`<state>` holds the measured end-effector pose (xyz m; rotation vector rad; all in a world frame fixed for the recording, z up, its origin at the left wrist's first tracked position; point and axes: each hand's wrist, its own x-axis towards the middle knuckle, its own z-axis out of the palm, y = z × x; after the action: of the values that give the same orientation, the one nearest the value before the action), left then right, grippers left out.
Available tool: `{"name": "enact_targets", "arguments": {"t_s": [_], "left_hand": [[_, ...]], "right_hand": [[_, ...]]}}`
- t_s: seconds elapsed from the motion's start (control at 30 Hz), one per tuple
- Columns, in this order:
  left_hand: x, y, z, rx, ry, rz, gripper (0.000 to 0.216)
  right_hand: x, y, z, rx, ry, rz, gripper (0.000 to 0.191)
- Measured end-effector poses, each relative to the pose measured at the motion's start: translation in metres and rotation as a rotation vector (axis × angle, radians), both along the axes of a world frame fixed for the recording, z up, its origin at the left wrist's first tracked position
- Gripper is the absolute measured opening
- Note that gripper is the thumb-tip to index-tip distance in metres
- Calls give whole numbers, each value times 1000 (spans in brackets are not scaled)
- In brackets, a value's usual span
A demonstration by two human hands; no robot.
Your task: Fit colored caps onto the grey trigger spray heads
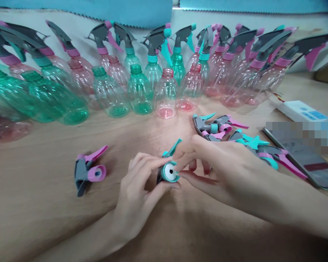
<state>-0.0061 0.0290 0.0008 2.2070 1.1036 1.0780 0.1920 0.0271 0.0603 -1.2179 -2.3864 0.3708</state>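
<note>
My left hand grips a grey and teal trigger spray head, with thumb and fingers around its teal collar. The open end of the collar faces me and shows a white disc with a dark hole in the middle. At the collar's right edge, the thumb and forefinger of my right hand are pinched close together. What lies between those fingertips is too small to make out. A grey and pink spray head lies on its side to the left of my hands.
Several loose spray heads lie in a pile beyond my right hand. A phone and a white box with blue labels are at the right. Uncapped green bottles and pink bottles stand before several bottles with spray heads on.
</note>
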Motion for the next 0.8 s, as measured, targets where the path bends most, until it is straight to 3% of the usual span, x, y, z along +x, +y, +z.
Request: {"name": "enact_targets", "arguments": {"t_s": [0.47, 0.67, 0.8], "left_hand": [[0, 0, 4, 99, 66, -24, 17], [1, -1, 4, 115, 62, -59, 17], [1, -1, 3, 109, 74, -70, 16]], "right_hand": [[-2, 4, -4, 20, 5, 30, 42], [1, 5, 1, -66, 19, 106, 54], [-5, 6, -5, -73, 84, 75, 56]]}}
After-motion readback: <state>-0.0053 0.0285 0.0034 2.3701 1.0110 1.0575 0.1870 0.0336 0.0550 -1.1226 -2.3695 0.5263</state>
